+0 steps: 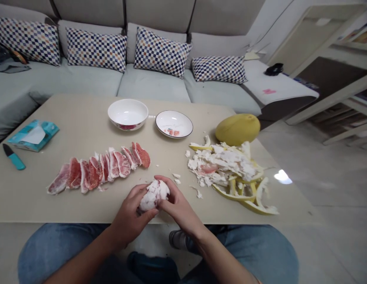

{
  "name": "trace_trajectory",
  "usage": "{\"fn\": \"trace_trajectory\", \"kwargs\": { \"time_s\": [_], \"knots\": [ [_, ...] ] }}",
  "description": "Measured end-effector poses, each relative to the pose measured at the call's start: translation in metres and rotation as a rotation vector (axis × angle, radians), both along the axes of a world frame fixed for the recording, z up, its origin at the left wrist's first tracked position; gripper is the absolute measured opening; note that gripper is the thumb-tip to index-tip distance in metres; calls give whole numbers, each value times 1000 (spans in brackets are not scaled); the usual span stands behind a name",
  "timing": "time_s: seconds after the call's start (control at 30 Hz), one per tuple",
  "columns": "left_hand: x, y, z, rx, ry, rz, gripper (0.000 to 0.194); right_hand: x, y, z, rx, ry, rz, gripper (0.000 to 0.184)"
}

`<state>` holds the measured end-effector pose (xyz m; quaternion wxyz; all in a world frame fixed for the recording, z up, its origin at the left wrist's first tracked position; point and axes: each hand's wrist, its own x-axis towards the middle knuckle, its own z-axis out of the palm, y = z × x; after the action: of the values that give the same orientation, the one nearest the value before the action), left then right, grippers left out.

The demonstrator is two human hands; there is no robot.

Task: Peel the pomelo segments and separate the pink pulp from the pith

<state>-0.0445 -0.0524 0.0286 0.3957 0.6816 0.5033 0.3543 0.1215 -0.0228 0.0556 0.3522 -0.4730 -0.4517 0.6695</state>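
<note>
Both my hands grip a chunk of pomelo (153,193) still covered in white pith, just above the near edge of the beige table (82,118). My left hand (130,215) cups it from below and the left, fingers curled round it. My right hand (177,205) closes on its right side, thumb pressed on top. A row of several peeled pink pomelo segments (100,167) lies on the table to the left of my hands. A heap of yellow peel and white pith (230,169) lies to the right.
A whole yellow pomelo (238,128) rests behind the peel heap. Two white bowls (127,114) (174,123) stand mid-table. A teal tissue pack (34,135) and a teal-handled knife (13,157) lie at the left edge. A grey sofa with checked cushions (159,51) stands behind.
</note>
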Motion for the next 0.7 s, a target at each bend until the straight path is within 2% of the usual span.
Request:
{"fn": "trace_trajectory", "kwargs": {
  "time_s": [0.1, 0.2, 0.43, 0.53, 0.7],
  "knots": [
    [-2, 0, -4, -78, -31, -7, 50, 3, 3, -3, 20, -15, -26, 61],
    [-3, 2, -7, -141, -93, -72, 58, 8, 9, -6, 68, -35, -62, 59],
    [-4, 6, -10, -160, -120, -119, 57, 8, 15, -7, 142, -72, -110, 52],
    [-2, 2, -17, -152, -130, -77, 59, 2, 12, -8, 140, -30, -147, 54],
    [4, -6, -22, -223, -255, 41, 61, -19, -7, -19, 154, 104, -126, 71]
  ]
}}
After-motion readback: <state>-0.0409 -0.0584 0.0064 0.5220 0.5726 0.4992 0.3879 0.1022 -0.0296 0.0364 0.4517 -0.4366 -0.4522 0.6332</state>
